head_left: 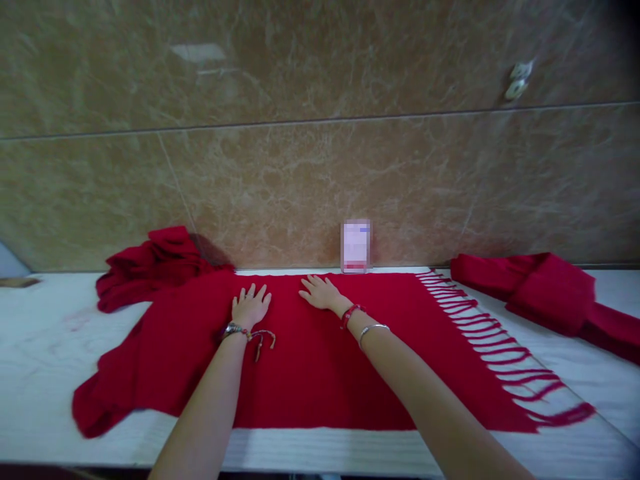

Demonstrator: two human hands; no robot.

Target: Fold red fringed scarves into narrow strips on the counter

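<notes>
A red scarf [320, 360] lies spread flat across the white table, its tasselled fringe [495, 340] fanned out on the right. Toward its left end the cloth is bunched and folded, with a crumpled heap [150, 267] against the wall. My left hand [251, 307] rests palm down on the scarf near its far edge, fingers spread. My right hand [320, 293] also lies flat on the cloth, a little to the right, with fingers apart. Neither hand holds anything. Bracelets circle both wrists.
A brown marbled tile wall [320, 180] rises directly behind the white table [40, 367]. A blurred-out phone-like item [355, 247] leans upright against it. Another folded red cloth [545, 290] lies at the right. A small white fixture [519, 80] sits high on the wall.
</notes>
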